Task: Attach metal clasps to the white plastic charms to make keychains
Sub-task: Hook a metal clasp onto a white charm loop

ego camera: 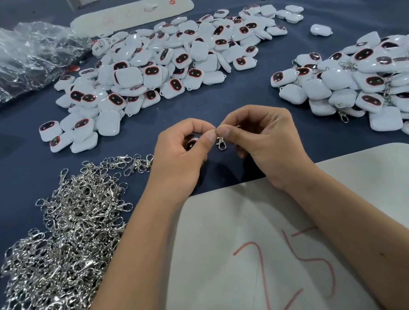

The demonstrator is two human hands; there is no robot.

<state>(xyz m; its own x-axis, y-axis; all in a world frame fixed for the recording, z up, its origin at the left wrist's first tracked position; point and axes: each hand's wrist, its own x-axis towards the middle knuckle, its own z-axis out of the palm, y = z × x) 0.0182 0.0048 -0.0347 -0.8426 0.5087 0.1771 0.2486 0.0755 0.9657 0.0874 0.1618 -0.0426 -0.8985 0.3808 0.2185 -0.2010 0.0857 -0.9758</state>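
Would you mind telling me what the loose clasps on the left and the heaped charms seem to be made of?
Clasp pile: apparently bright silvery metal, polished, judging by sharp glints. Charm heap: likely glossy white plastic, with smooth rounded shells catching soft highlights; their dark red-rimmed oval insets look shiny, material unclear.

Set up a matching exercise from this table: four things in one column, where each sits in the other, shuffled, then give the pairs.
Things:
1. pile of loose metal clasps
2. pile of charms without clasps
3. pile of finished keychains
4. white sheet marked 25

Places:
A. far middle of the table
B. near edge, under the forearms
C. near left
D. right side

Pairs: 1-C, 2-A, 3-D, 4-B
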